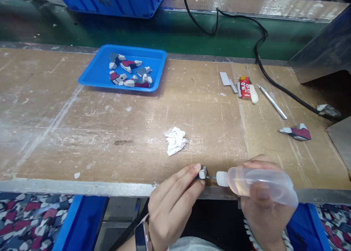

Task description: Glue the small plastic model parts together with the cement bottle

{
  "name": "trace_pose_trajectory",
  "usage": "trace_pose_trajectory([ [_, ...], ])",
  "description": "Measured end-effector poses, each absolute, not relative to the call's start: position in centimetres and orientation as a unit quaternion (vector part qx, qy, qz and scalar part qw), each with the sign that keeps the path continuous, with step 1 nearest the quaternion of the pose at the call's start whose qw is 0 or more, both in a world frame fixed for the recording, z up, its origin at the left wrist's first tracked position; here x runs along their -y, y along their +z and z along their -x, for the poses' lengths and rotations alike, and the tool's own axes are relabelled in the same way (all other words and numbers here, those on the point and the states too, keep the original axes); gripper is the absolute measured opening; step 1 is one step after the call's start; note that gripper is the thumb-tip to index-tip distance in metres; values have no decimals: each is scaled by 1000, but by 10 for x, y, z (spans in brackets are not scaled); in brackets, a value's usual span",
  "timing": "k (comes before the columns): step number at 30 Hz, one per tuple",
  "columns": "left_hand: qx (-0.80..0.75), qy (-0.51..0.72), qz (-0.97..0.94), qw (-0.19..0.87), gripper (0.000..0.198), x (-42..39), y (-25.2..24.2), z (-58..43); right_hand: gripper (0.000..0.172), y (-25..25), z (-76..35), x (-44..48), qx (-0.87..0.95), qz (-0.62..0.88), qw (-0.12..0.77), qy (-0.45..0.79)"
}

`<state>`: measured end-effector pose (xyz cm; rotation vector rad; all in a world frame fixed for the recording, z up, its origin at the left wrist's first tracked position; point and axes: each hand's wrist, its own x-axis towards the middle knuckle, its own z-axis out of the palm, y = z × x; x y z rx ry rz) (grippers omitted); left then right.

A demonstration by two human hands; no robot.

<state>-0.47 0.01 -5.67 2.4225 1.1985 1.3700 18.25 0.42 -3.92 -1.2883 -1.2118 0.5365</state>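
Observation:
Near the table's front edge, my left hand [175,196] pinches a small plastic part [202,172], dark with a pale grey end; most of it is hidden by my fingers. My right hand [260,203] is wrapped around a translucent squeeze bottle [263,183] lying on its side, with some clear liquid inside. The bottle's white cap and thin metal needle tip point left at the part's grey end; I cannot tell whether the tip touches it. A crumpled white tissue [175,140] lies just beyond my left hand.
A blue tray [90,70] holds several grey, maroon and white parts. On the right lie a red lighter [245,88], a silver craft knife [272,102] and one loose part [297,132]. A black cable [287,94] crosses behind them. Blue bins of parts [30,221] stand below the edge.

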Motion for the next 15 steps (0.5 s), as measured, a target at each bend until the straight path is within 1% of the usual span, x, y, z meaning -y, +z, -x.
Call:
trace_pose_trajectory([
  [7, -390, 457, -798, 50, 26, -1, -56, 4, 28, -40, -184, -4, 516, 559, 605, 235],
  [15, -392, 466, -792, 41, 30, -1, -62, 4, 27, -38, -184, -4, 508, 560, 610, 238],
])
